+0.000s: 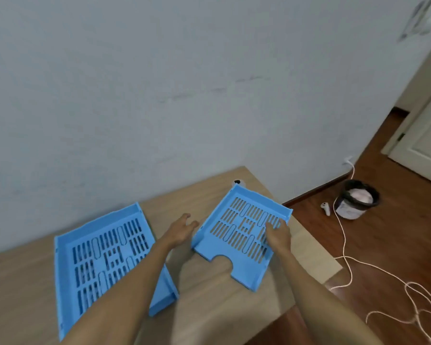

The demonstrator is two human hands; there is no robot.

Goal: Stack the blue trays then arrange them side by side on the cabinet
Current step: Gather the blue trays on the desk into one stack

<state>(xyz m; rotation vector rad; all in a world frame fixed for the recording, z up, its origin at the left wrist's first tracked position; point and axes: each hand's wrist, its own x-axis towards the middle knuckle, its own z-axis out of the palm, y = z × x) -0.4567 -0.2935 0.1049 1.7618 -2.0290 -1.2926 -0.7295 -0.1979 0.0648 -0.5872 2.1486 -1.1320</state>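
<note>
The right hand [276, 232] pinches the right wall of one blue tray [241, 235] — tilted up near the cabinet's [209, 307] far right corner — likely to steer it. The left hand [182, 229], fingers loosely spread and holding nothing, hovers just beside its left wall. The other blue tray [105, 262] lies flat toward the left edge, so they sit apart, not stacked.

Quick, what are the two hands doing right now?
Left hand: open, fingers spread beside the right blue tray's left edge, holding nothing.
Right hand: closed on that tray's right side, tilting it up off the cabinet.
</note>
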